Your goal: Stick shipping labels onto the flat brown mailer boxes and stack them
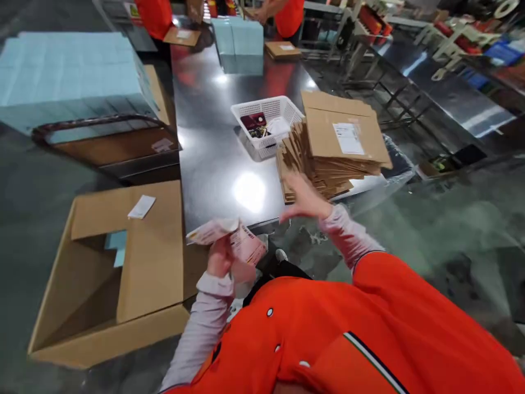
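The left hand has its fingers clamped on printed papers. The right hand, fingers apart, is at seven o'clock from the cardboard stack, the basket at ten.

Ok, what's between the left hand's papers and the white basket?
Shiny tabletop with a glare patch lies between papers and basket, in the head view.

The printed packaging is pale pink and white with reddish lettering. The cardboard pile is brown, its label white with dark print; the open box is brown too. The tabletop gleams silver-grey, the basket is white, the big stack pale blue. The bright orange top has white buttons and a black, white and green stripe.
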{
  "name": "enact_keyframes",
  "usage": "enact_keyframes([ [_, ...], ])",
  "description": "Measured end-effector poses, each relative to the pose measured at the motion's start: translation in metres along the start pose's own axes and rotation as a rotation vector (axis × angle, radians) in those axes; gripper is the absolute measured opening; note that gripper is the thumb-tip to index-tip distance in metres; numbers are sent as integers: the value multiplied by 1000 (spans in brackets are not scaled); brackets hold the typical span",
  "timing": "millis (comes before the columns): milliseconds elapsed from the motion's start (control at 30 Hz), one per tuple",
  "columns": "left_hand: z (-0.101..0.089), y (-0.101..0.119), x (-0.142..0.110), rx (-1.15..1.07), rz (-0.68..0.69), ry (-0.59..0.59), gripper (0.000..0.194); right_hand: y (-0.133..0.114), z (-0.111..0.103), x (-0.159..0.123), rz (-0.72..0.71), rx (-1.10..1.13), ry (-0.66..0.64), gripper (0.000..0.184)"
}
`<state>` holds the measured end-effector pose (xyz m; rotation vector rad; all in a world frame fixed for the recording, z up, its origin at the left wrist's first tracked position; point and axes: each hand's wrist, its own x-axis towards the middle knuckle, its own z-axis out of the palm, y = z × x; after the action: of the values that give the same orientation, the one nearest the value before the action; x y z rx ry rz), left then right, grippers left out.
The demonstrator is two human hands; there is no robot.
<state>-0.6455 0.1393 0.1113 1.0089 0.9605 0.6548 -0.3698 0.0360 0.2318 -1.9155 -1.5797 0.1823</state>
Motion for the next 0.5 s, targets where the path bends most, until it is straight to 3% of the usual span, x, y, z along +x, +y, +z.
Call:
enact_keyframes([
  [67, 10, -14, -7, -39, -61, 72, 39, -28, 85, -20, 8, 237, -218, 103],
  [133, 11, -24, -15, 29, -106, 69, 39, -45, 148, -38, 140, 463, -222, 81],
  [200, 3, -26, -21, 114, -55, 29, 43, -52, 186, -50, 314, 653, -163, 53],
  [300, -14, -19, -21, -20, 96, 21, 51, -53, 209, -61, 416, 779, -208, 36],
  [400, -23, -14, -11, -231, 54, 87, 42, -55, 210, -60, 379, 849, -332, 38],
  [500, -21, -20, -1, -249, 14, 137, 43, -56, 204, -45, 390, 956, -286, 38],
])
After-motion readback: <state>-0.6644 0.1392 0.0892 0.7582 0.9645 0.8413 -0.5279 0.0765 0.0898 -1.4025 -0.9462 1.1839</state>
